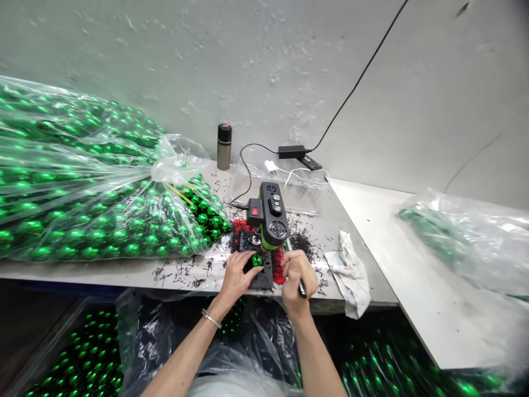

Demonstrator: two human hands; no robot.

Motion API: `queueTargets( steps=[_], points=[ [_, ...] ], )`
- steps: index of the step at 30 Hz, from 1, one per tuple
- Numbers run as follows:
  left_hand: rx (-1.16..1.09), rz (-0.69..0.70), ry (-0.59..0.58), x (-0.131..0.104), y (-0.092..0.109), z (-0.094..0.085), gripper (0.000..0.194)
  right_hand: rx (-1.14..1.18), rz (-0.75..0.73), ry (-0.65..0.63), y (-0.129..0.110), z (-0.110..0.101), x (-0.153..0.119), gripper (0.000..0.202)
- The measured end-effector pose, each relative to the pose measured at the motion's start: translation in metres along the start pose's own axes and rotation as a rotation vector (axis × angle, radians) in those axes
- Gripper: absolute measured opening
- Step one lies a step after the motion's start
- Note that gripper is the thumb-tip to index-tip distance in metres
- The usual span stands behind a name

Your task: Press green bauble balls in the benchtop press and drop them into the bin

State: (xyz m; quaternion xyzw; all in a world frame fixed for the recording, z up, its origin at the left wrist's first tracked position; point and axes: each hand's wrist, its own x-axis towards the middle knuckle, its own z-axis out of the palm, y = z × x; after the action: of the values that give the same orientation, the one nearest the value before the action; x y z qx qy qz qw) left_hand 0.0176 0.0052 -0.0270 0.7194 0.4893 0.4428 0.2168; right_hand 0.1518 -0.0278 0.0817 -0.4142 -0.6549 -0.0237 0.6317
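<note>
A small shiny green ball (pixel 257 260) sits under the head of a black bench machine (pixel 271 212). My left hand (pixel 239 274) holds it between thumb and fingers, low over the machine's black base plate (pixel 264 279). My right hand (pixel 298 275) is wrapped round the lever handle (pixel 303 289) on the machine's right side. Red pieces (pixel 279 270) lie beside the base. Many tiny black strips (pixel 301 242) are scattered about on the table around it.
A big clear bag of green balls (pixel 95 220) fills the table's left. Behind the machine stand a flask (pixel 223 146) and a power adapter (pixel 291 151) with cables. A white cloth (pixel 350 274) hangs over the front edge. More balls (pixel 86 353) sit in bags below.
</note>
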Motion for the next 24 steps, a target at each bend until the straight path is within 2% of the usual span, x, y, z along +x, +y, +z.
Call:
queueTargets(
  steps=[3,6,8,9,12,14,17,20,24],
  points=[
    [-0.008,0.036,-0.015,-0.024,0.007,-0.020,0.034,-0.003,0.070,-0.005,-0.011,-0.002,0.016,0.033],
    [0.047,0.100,-0.076,-0.047,0.011,-0.044,0.061,0.012,0.081,0.021,-0.013,0.001,0.017,0.034],
    [0.112,0.129,-0.063,-0.047,0.007,-0.057,0.073,0.020,0.083,0.048,-0.011,0.004,0.012,0.035],
    [0.155,0.132,-0.032,-0.041,0.004,-0.062,0.070,0.023,0.084,0.060,-0.010,0.005,0.009,0.036],
    [0.339,0.068,0.078,-0.003,-0.010,-0.067,0.041,0.035,0.076,0.078,-0.009,0.007,0.005,0.036],
    [0.493,-0.028,0.088,0.026,-0.016,-0.065,0.033,0.038,0.073,0.070,-0.008,0.007,0.004,0.036],
    [0.678,-0.185,0.018,0.058,-0.016,-0.061,0.031,0.041,0.065,0.065,-0.007,0.007,0.004,0.035],
    [0.751,-0.260,-0.061,0.072,-0.014,-0.058,0.028,0.043,0.043,0.066,-0.005,0.007,0.002,0.034],
    [0.681,-0.253,-0.097,0.073,-0.018,-0.059,0.016,0.047,0.033,0.063,-0.003,0.008,0.000,0.034]
  ],
)
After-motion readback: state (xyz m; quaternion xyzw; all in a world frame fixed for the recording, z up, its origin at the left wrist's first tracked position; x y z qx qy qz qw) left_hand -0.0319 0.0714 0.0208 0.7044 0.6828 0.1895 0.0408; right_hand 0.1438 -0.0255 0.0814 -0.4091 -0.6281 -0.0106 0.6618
